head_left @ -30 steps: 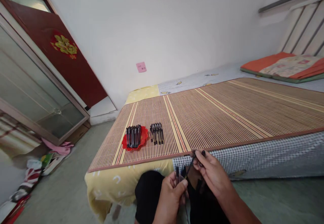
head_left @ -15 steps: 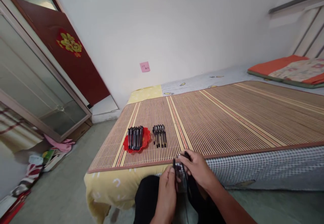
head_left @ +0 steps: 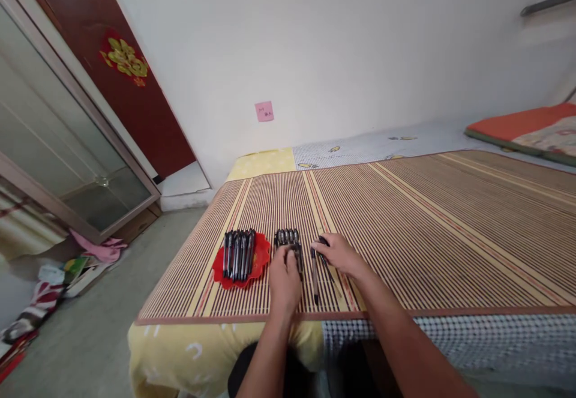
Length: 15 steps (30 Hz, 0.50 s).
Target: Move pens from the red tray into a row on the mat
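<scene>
Several dark pens (head_left: 238, 254) lie side by side on a red plate (head_left: 261, 257) on the striped bamboo mat (head_left: 405, 230). A second row of dark pens (head_left: 287, 238) lies on the mat just right of the plate. My left hand (head_left: 285, 278) rests on the near end of this row, fingers curled down over the pens. My right hand (head_left: 339, 254) lies on the mat beside it, fingertips pinched on a small dark cap. One single pen (head_left: 315, 275) lies on the mat between my two hands.
The mat covers a low bed with a yellow sheet (head_left: 180, 350) at its corner. A folded orange quilt (head_left: 526, 125) lies far right. A glass-door cabinet (head_left: 58, 164), a red door (head_left: 112, 74) and clutter on the floor (head_left: 54, 278) are at left. A pink note (head_left: 264, 111) sticks to the wall.
Both hands rose from my lap, where they held a pen and its cap, onto the mat by the loose row. The pen now lies on the mat. The view shifted forward.
</scene>
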Motion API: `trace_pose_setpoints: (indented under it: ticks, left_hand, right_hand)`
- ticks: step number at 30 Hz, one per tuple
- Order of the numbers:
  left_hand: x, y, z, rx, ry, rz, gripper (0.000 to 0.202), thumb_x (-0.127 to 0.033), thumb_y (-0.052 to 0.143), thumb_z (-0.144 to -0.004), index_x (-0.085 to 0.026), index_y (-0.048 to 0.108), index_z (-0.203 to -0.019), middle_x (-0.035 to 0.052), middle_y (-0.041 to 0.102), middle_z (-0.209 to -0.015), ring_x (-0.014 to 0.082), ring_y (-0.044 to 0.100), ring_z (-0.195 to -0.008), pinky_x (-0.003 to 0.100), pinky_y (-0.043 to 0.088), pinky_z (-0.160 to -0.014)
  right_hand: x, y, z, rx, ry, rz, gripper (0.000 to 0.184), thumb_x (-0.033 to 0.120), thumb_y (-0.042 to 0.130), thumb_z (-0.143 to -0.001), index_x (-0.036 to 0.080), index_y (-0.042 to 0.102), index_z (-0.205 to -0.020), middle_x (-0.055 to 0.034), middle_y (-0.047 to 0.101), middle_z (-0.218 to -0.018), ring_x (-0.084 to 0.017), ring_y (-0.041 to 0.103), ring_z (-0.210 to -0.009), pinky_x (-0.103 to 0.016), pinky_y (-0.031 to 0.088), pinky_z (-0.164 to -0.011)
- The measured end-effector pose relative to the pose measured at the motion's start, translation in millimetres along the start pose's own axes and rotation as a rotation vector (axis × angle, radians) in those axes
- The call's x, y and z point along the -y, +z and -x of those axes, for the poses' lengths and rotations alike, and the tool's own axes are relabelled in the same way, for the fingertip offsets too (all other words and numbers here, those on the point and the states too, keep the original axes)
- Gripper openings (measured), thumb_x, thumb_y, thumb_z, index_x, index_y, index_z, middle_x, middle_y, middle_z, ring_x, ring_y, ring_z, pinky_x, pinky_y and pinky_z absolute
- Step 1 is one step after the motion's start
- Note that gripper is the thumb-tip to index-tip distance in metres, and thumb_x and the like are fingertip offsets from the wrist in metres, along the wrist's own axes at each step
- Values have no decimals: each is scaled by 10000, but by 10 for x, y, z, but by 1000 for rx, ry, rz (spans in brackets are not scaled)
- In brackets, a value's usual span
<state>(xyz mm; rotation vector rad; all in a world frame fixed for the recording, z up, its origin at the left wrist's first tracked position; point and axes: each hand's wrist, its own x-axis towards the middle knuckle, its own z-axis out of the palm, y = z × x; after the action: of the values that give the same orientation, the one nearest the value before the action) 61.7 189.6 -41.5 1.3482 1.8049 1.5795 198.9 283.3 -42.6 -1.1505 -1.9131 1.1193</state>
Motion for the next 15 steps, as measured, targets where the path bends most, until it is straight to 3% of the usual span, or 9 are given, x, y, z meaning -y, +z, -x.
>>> trace_pose_setpoints:
  ticks: [4, 9, 12, 15]
  left_hand:
    - [183, -31, -366, -92, -42, 4, 221, -263, 438, -915, -154, 629, -943, 90, 689, -848, 222, 643, -774, 336, 487, -761]
    - [456, 6, -245, -95, 94, -132, 211, -237, 465, -924, -170, 658, -974, 97, 705, -943, 243, 649, -906, 376, 494, -845]
    - [520, 38, -131, -1, 208, -217, 239, -164, 463, -921, -178, 682, -1014, 90, 710, -987, 235, 642, -953, 396, 508, -890]
    - [520, 76, -98, 190, 340, -295, 354, -48, 433, -887, -192, 695, -1078, 78, 717, -1059, 235, 604, -1077, 434, 485, -995]
  right_hand:
    - [-205, 69, -421, 47, 141, 104, 289, 300, 610, -800, 204, 461, -571, 53, 432, -534, -124, 446, -546, -246, 313, -554]
    - [-411, 249, -650, 37, 206, 136, 206, 282, 618, -815, 168, 582, -647, 27, 522, -557, -141, 516, -570, -245, 345, -560]
    - [-454, 322, -686, 10, 224, 164, 201, 269, 605, -842, 153, 612, -678, -10, 588, -629, -146, 549, -607, -247, 354, -575]
    - [-447, 360, -691, -26, 226, 195, 188, 236, 621, -838, 146, 624, -673, -42, 624, -686, -153, 564, -646, -252, 352, -593]
